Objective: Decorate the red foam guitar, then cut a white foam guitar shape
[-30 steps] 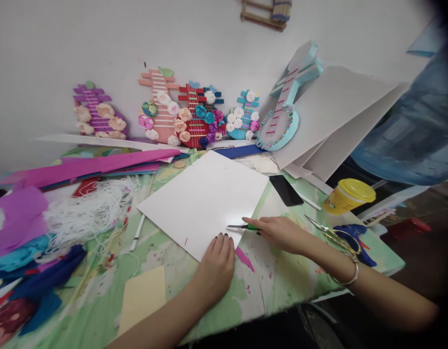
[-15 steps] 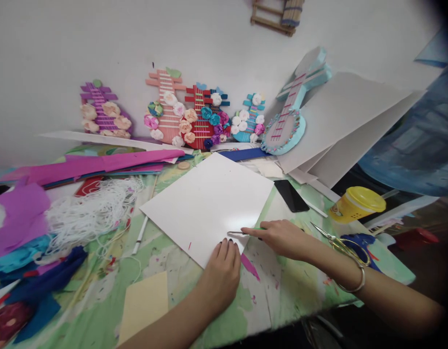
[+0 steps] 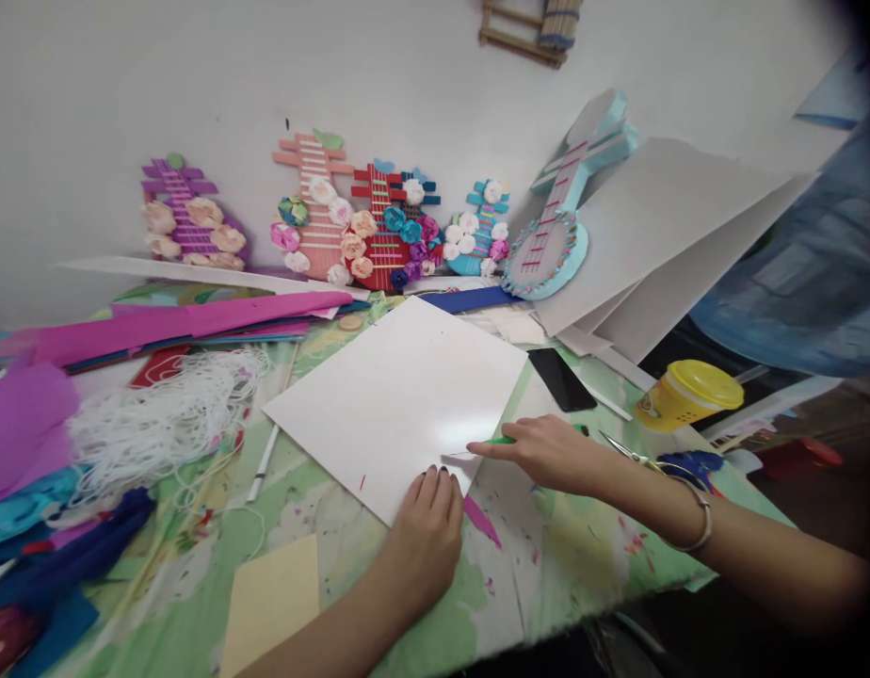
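Note:
A white board (image 3: 399,386) lies turned like a diamond on the green patterned table cover (image 3: 477,603). On its near corner rests my left hand (image 3: 427,527), palm down with the fingers laid flat on the surface. My right hand (image 3: 548,454) is wrapped round a green-handled cutter (image 3: 504,440), its index finger stretched along the tool. The cutter's thin blade points left, over the board's lower right edge, just above my left fingertips. A short red mark (image 3: 362,482) shows near the lower left edge, and a pink paper scrap (image 3: 481,523) lies beside my left hand.
Scissors (image 3: 629,448) lie by my right forearm, near a black phone (image 3: 562,379) and a yellow-lidded tub (image 3: 693,394). White cord (image 3: 167,424) and coloured paper (image 3: 195,320) cover the left. Flower-decorated paper instruments (image 3: 382,226) lean on the wall. A cream sheet (image 3: 272,598) lies in front.
The view has shifted slightly, so most things sit a little further left. My right hand has tilted the cutter a little, and more of its green handle shows. My left hand stays on the board.

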Action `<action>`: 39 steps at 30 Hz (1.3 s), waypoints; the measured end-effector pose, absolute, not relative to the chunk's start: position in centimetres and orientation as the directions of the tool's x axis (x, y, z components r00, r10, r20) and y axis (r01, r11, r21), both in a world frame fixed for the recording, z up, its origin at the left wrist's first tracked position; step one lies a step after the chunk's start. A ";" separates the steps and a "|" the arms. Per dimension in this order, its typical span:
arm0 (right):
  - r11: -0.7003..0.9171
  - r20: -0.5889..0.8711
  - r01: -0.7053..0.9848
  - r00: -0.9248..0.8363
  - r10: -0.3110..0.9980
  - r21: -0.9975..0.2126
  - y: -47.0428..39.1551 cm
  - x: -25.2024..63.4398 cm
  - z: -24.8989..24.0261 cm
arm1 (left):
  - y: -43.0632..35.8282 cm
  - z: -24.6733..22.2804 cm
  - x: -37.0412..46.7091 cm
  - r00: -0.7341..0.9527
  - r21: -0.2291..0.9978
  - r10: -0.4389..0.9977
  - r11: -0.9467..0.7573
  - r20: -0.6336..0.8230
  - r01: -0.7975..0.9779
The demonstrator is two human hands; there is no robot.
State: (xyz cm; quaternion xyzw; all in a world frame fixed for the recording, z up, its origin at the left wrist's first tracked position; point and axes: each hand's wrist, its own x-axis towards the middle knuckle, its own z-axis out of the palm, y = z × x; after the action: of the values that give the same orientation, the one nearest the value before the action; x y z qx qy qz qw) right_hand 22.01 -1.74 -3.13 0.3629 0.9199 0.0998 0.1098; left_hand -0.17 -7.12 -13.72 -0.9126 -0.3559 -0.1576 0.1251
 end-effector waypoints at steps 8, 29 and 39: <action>0.737 -0.126 0.618 -0.736 0.665 0.274 -1.2 22.6 -3.3 | -7.1 -13.6 -0.2 0.697 -0.126 0.617 -0.709 0.364 0.694; 0.759 -0.166 0.610 -0.744 0.647 0.226 0.1 24.2 -2.4 | -6.9 -13.1 -0.4 0.717 -0.117 0.643 -0.717 0.270 0.687; 0.763 -0.216 0.604 -0.733 0.645 0.231 0.7 25.9 -2.7 | -6.8 -12.9 -0.4 0.721 -0.142 0.630 -0.717 0.290 0.683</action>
State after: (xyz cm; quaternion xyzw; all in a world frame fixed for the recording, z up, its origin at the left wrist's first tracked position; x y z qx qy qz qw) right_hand 25.89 0.70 -2.67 0.3365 0.9279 0.0729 0.1427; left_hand -0.37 -6.80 -12.93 -0.9198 -0.3567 -0.1110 0.1200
